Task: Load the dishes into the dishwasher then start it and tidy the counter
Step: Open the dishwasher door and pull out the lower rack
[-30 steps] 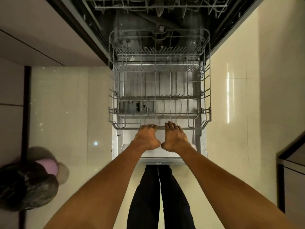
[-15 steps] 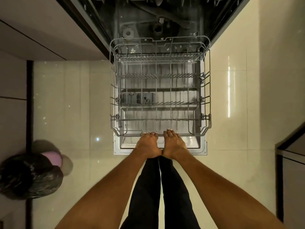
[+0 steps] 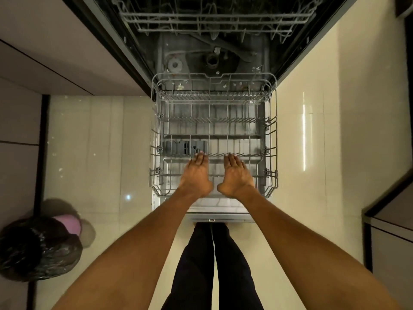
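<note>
Both hands, the left hand point(image 3: 196, 175) and right hand point(image 3: 234, 175), are being held flat, gripping nothing. Beneath them the lower rack point(image 3: 213, 121), probably light and stiff, is best gripped by its front rail.

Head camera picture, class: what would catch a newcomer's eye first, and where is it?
The empty lower rack stands pulled out over the open dishwasher door at centre. Both hands, left hand and right hand, reach flat over its near half with fingers straight. A black rubbish bag sits on the floor at lower left.
</note>
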{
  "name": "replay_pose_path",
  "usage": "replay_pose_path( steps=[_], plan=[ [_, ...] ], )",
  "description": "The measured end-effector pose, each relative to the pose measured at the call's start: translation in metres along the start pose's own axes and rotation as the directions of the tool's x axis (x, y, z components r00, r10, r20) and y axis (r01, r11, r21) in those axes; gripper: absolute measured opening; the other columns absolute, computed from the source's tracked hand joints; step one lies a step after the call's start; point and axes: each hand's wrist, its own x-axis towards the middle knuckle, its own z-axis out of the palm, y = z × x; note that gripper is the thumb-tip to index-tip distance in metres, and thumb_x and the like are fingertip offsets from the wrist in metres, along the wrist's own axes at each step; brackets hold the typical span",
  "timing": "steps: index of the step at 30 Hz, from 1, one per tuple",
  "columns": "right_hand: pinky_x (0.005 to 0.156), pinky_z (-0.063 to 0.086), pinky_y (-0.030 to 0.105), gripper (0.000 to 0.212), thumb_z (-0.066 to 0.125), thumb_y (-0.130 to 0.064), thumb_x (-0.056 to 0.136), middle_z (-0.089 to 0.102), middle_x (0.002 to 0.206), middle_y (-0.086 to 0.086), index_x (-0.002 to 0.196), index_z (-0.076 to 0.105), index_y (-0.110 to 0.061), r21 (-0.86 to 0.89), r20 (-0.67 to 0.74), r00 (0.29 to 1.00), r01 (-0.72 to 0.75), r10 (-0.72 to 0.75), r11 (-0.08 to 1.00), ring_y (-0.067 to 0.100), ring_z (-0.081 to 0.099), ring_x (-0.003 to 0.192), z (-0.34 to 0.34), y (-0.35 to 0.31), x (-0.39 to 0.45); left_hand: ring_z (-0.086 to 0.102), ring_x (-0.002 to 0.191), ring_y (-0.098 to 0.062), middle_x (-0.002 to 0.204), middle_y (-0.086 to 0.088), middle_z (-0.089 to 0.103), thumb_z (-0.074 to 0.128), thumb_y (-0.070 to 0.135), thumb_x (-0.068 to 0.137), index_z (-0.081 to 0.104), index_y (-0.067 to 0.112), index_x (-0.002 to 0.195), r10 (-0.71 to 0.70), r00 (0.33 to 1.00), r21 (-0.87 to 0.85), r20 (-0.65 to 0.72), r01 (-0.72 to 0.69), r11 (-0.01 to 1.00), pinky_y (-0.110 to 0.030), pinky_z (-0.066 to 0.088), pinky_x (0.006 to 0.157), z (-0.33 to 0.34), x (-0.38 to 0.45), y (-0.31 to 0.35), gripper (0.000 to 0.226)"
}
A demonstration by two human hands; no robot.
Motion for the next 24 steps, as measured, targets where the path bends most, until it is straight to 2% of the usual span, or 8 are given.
replay_pose_path(
  steps=[4, 8, 11, 14, 17, 20, 22, 24],
  plan=[
    [0.127, 0.003, 0.043, 0.111, 0.06, -0.047, 0.086, -0.014, 0.167, 0.014, 0.158, -0.013, -0.006, -0.027, -0.166, 0.986, 0.007, -0.011, 1.0, 0.027, -0.011, 0.155, -0.076, 0.006, 0.021, -0.016, 0.152, -0.023, 0.164, -0.011, -0.019, 0.061, 0.021, 0.086, -0.016, 0.009, 0.155, 0.012, 0.986, 0.029, -0.169, -0.007, 1.0, -0.042, -0.001, 0.125, -0.073, 0.026, 0.008, 0.104],
    [0.126, -0.005, 0.04, 0.113, 0.058, -0.05, 0.086, -0.026, 0.164, 0.012, 0.157, -0.019, -0.007, -0.106, -0.332, 0.943, -0.022, -0.014, 0.994, 0.025, -0.022, 0.152, -0.16, 0.004, 0.04, -0.028, 0.148, -0.022, 0.16, -0.01, -0.032, 0.058, 0.029, 0.088, -0.024, 0.009, 0.153, 0.024, 0.941, 0.119, -0.337, 0.017, 0.993, -0.043, -0.007, 0.124, -0.148, 0.058, 0.016, 0.106],
    [0.127, -0.002, 0.041, 0.117, 0.065, -0.045, 0.081, -0.021, 0.166, 0.012, 0.158, -0.014, -0.007, -0.082, -0.51, 0.86, -0.02, -0.024, 0.996, 0.024, -0.018, 0.153, -0.212, 0.001, 0.05, -0.026, 0.149, -0.022, 0.161, -0.011, -0.03, 0.057, 0.028, 0.089, -0.02, 0.008, 0.154, 0.018, 0.889, 0.156, -0.458, 0.06, 0.986, -0.041, -0.006, 0.124, -0.199, 0.074, 0.021, 0.103],
    [0.127, 0.0, 0.041, 0.115, 0.066, -0.043, 0.079, -0.013, 0.168, 0.013, 0.16, -0.008, -0.007, -0.088, -0.631, 0.773, 0.004, -0.059, 0.996, 0.026, -0.011, 0.155, -0.252, 0.002, 0.063, -0.017, 0.152, -0.026, 0.164, -0.014, -0.018, 0.058, 0.022, 0.084, -0.012, 0.004, 0.156, 0.091, 0.809, 0.171, -0.58, 0.011, 0.985, -0.043, -0.001, 0.125, -0.234, 0.087, 0.02, 0.102],
    [0.127, 0.0, 0.041, 0.11, 0.058, -0.056, 0.085, -0.009, 0.168, 0.015, 0.16, -0.005, -0.006, -0.075, -0.626, 0.777, 0.024, -0.066, 0.997, 0.027, -0.008, 0.155, -0.281, 0.006, 0.081, -0.013, 0.152, -0.028, 0.165, -0.016, -0.014, 0.061, 0.032, 0.082, -0.008, 0.003, 0.156, 0.111, 0.822, 0.17, -0.559, -0.018, 0.985, -0.043, -0.001, 0.125, -0.263, 0.102, 0.02, 0.106],
    [0.127, -0.002, 0.041, 0.109, 0.05, -0.068, 0.09, -0.01, 0.168, 0.014, 0.16, -0.007, -0.008, -0.084, -0.55, 0.834, 0.01, -0.055, 0.996, 0.027, -0.01, 0.155, -0.296, 0.017, 0.096, -0.012, 0.152, -0.03, 0.165, -0.017, -0.011, 0.059, 0.046, 0.087, -0.005, 0.003, 0.157, 0.069, 0.873, 0.158, -0.483, 0.009, 0.987, -0.042, -0.004, 0.124, -0.28, 0.122, 0.016, 0.104],
    [0.126, -0.003, 0.041, 0.11, 0.055, -0.067, 0.089, -0.009, 0.168, 0.014, 0.161, -0.006, -0.009, -0.109, -0.455, 0.889, 0.011, -0.06, 0.994, 0.028, -0.009, 0.155, -0.3, 0.024, 0.099, -0.008, 0.153, -0.03, 0.166, -0.015, -0.006, 0.062, 0.048, 0.086, -0.002, 0.005, 0.158, 0.018, 0.897, 0.123, -0.441, 0.041, 0.992, -0.04, -0.003, 0.125, -0.283, 0.131, 0.012, 0.105],
    [0.127, -0.002, 0.041, 0.111, 0.063, -0.06, 0.086, -0.002, 0.169, 0.014, 0.161, -0.001, -0.01, -0.113, -0.452, 0.889, 0.021, -0.071, 0.993, 0.029, -0.005, 0.156, -0.301, 0.026, 0.099, -0.001, 0.153, -0.03, 0.166, -0.015, 0.004, 0.064, 0.047, 0.082, 0.005, 0.006, 0.158, 0.023, 0.897, 0.138, -0.441, 0.043, 0.99, -0.04, 0.001, 0.125, -0.283, 0.133, 0.009, 0.105]
  ],
)
